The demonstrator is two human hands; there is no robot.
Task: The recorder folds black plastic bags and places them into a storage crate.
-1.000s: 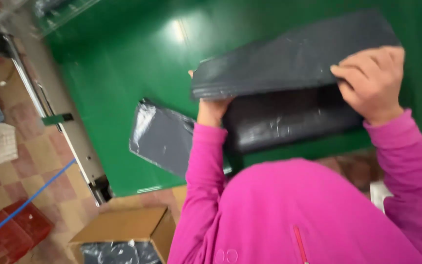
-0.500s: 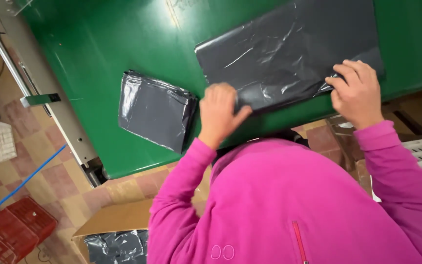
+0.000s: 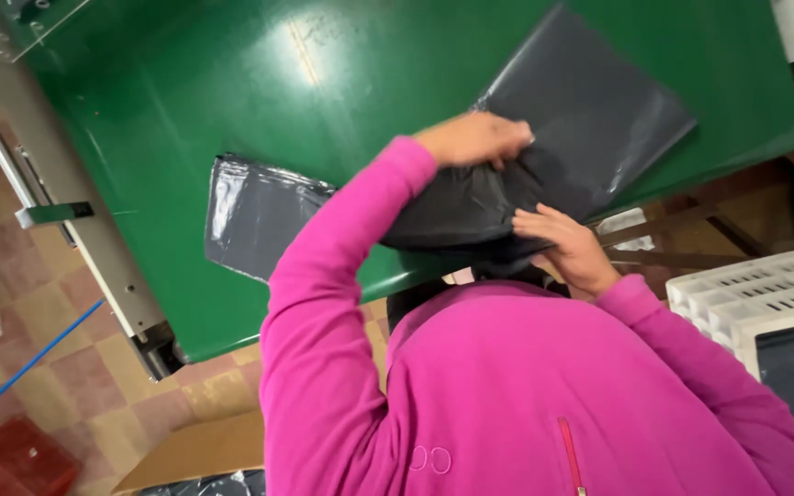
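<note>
A person in a bright pink long-sleeved top bends over a green table [image 3: 232, 101], working a dark grey plastic mailer bag [image 3: 590, 129] that lies flat across the table's near right corner. The left hand [image 3: 476, 140] reaches across from the left side, fingers curled and closed on the crumpled near end of the bag, where the plastic bunches up into dark folds. The right hand [image 3: 564, 248] sits just below it at the table's edge, fingers spread and pressed against the underside of the same bunched end; whether it pinches the plastic or only steadies it cannot be told. The far end of the bag stretches smooth toward the upper right. A second grey packet [image 3: 255, 216], glossy and already filled, lies on the table well to the left, partly hidden behind the left sleeve. Beyond the table edge, a metal rail [image 3: 57, 216] runs along the left, over a tiled floor [image 3: 66, 367]. A white slatted plastic crate [image 3: 755, 294] stands at the right, and a cardboard box [image 3: 199, 455] sits below on the floor.
</note>
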